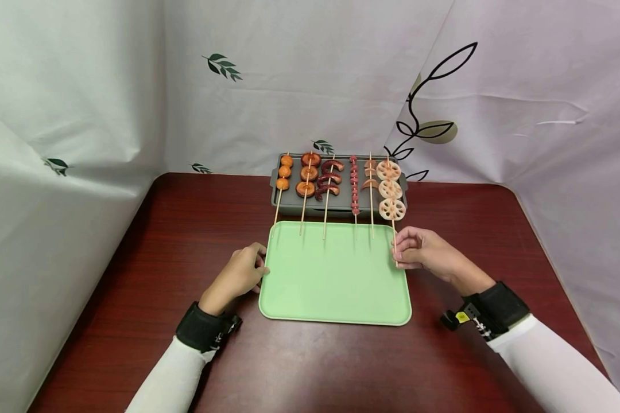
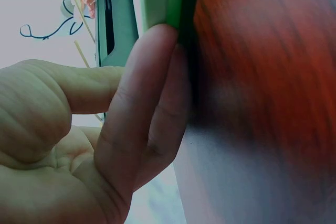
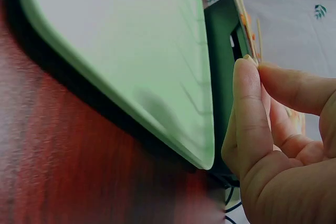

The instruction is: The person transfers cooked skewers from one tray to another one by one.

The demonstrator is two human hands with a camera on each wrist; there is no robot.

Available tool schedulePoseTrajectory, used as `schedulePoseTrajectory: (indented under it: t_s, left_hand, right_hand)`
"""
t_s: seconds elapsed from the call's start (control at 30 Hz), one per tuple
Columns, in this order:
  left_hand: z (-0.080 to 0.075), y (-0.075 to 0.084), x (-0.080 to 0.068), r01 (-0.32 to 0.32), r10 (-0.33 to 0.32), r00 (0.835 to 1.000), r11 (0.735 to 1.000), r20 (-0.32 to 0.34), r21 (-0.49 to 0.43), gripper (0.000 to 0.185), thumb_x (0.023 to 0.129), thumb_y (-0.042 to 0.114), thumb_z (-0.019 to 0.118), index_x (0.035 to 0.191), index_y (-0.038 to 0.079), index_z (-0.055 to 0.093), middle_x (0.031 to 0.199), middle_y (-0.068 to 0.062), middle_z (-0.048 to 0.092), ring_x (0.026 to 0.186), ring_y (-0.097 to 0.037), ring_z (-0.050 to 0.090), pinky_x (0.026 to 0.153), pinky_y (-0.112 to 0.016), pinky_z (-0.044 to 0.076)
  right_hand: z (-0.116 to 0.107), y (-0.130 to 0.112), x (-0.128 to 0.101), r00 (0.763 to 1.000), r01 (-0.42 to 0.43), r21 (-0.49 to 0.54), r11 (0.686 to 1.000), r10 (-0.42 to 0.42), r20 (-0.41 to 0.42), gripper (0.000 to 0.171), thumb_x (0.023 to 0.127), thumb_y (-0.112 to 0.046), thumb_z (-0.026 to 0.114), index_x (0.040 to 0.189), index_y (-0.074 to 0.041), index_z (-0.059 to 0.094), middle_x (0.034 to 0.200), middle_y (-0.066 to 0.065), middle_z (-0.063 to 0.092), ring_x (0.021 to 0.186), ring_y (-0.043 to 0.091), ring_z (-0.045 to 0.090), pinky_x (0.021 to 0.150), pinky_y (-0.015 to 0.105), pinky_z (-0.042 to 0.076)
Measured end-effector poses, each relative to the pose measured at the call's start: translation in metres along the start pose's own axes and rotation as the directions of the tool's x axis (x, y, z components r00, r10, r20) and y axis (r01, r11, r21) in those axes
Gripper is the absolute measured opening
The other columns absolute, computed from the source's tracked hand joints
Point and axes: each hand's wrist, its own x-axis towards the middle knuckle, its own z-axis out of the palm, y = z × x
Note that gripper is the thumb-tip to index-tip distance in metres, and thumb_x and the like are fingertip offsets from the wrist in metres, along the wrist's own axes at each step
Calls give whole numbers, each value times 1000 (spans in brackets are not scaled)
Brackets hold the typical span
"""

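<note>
My right hand (image 1: 423, 252) pinches the lower stick of a lotus root skewer (image 1: 392, 209), over the tray's right edge. Three pale slices with holes sit on that skewer and rest along the right end of a grey grill pan (image 1: 289, 201). In the right wrist view, thumb and fingers (image 3: 248, 85) meet at the stick's end. At the left edge of a light green tray (image 1: 336, 275), my left hand (image 1: 240, 272) holds the rim. Up close in the left wrist view, the fingers (image 2: 139, 77) touch the tray's rim (image 2: 157, 3).
Left of the lotus root, several skewers lie across the pan: orange balls (image 1: 285, 171), brown round caps (image 1: 308, 174), dark red curved pieces (image 1: 329, 179), small red pieces (image 1: 354, 186) and pale pieces (image 1: 370, 183). Their sticks overhang the tray. A patterned curtain (image 1: 299, 86) stands behind the table (image 1: 196, 218).
</note>
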Motion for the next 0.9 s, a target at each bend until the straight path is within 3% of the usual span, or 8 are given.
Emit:
schedulePoseTrajectory:
  t_s: [0.57, 0.9]
  left_hand:
    - [0, 0, 1, 4, -4, 1000, 1000, 4, -3, 43, 98, -3, 65, 138, -8, 49, 95, -18, 58, 54, -20, 64, 50, -32, 61]
    - [1, -2, 2, 4, -4, 1000, 1000, 5, -2, 43, 99, -3, 64, 139, -8, 49, 96, -18, 58, 55, -20, 64, 51, -31, 61]
  right_hand:
    - [7, 0, -15, 1000, -4, -54, 999, 5, 30, 20, 95, 4, 63, 107, 8, 49, 88, 6, 62, 81, 17, 72, 80, 37, 67]
    - [17, 6, -26, 998, -4, -99, 995, 10, 65, 19, 91, 8, 57, 108, 9, 48, 89, 11, 62, 82, 20, 70, 80, 41, 67]
